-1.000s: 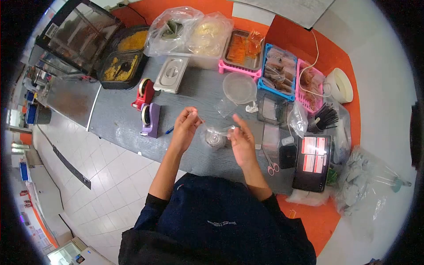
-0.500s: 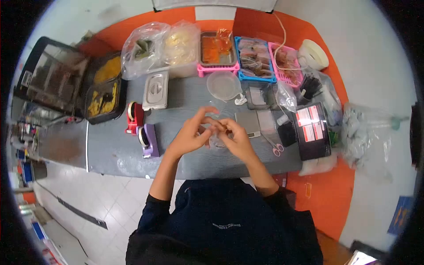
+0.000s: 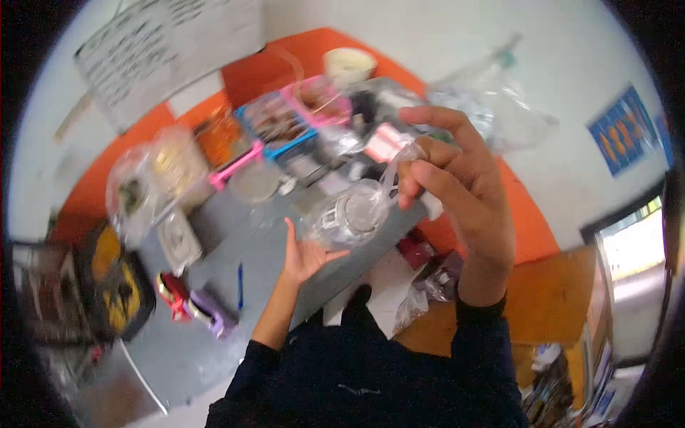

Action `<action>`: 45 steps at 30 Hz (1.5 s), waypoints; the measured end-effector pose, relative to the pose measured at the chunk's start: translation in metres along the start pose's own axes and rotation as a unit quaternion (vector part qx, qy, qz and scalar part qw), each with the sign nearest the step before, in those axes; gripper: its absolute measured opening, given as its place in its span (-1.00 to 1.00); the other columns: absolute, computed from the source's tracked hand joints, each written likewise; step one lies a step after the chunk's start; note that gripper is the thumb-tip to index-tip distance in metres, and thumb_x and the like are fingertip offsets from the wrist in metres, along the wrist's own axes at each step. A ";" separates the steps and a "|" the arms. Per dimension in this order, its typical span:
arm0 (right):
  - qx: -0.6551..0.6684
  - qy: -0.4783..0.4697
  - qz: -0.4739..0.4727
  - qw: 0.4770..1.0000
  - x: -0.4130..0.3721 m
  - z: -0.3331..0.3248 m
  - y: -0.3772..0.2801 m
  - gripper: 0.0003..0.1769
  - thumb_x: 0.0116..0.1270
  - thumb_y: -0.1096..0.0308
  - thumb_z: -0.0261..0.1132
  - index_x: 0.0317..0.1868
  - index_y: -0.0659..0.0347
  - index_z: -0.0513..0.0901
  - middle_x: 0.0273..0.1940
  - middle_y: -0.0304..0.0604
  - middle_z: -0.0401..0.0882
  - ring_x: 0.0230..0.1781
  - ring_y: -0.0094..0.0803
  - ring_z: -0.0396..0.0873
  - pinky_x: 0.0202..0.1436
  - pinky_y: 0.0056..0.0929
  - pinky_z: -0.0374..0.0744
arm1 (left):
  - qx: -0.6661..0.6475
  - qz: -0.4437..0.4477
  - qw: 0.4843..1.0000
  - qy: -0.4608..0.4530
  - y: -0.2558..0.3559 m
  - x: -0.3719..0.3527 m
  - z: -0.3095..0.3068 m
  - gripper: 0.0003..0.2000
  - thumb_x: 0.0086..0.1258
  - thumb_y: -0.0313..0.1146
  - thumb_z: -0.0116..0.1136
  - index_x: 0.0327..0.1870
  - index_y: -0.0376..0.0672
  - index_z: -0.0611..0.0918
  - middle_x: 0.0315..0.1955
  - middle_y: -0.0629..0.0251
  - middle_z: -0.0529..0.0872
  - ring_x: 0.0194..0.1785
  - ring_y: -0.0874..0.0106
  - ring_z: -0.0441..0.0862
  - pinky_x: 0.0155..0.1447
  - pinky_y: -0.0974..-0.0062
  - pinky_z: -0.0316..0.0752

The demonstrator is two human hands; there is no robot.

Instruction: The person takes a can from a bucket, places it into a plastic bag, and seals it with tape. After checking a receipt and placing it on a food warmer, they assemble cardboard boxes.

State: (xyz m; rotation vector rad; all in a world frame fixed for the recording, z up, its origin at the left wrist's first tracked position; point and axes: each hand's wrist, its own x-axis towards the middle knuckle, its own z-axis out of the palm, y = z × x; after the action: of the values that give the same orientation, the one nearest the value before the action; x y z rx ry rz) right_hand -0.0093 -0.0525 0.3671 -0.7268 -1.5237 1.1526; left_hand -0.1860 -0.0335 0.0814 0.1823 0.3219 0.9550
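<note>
Clear plastic bag (image 3: 349,214) with a small cup inside is mid-frame, above the grey worktop (image 3: 178,342): right hand (image 3: 457,178) pinches its neck, left hand (image 3: 307,257) cups it open-palmed from below; likely the bag-closing step, and next needs a steady pinch, bag level.

Single head-worn fisheye view, looking steeply down and forward, frame tilted sideways, right hand (image 3: 457,178) close to lens, grey table (image 3: 214,257) farther below, blurred

Bag (image 3: 348,214) over table (image 3: 171,349), tape dispensers (image 3: 194,307) left, baskets (image 3: 285,121) behind
</note>
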 end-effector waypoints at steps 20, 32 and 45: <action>-0.608 0.437 -0.064 0.659 -0.263 -0.245 -0.330 -0.49 0.15 0.49 0.12 0.15 0.41 0.35 -0.32 -0.07 0.51 -0.23 -0.35 0.52 -0.04 -0.46 0.50 | 0.083 -0.474 0.769 -0.422 -0.441 0.117 0.396 -0.08 0.19 0.46 -0.38 0.37 -0.17 0.11 0.30 -0.02 0.23 0.33 0.10 0.22 0.37 0.08 0.11; -0.640 0.529 -0.011 0.557 -0.375 -0.417 -0.398 -0.46 0.06 0.41 0.13 0.12 0.36 0.38 -0.28 -0.07 0.48 -0.24 -0.39 0.45 -0.14 -0.47 0.47 | 0.170 -0.539 0.695 -0.445 -0.646 0.185 0.507 0.07 0.16 0.47 -0.30 0.31 -0.52 -0.01 0.30 -0.21 0.13 0.38 0.06 0.12 0.46 0.18 -0.02; -0.630 0.679 -0.147 0.348 -0.405 -0.559 -0.343 -0.66 0.17 0.51 0.11 0.00 0.33 0.47 -0.28 -0.06 0.54 -0.31 -0.44 0.50 -0.34 -0.58 0.49 | 0.298 -0.577 0.618 -0.443 -0.723 0.276 0.545 -0.11 0.31 0.35 -0.35 0.31 -0.42 0.09 0.24 -0.12 0.27 0.34 0.13 0.23 0.42 0.20 0.08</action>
State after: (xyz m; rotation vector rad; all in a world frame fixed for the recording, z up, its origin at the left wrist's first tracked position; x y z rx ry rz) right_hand 0.6746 -0.3681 0.5316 -1.6177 -0.5206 -1.2519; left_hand 0.7077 -0.2222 0.3282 0.9016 -0.2203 -0.6431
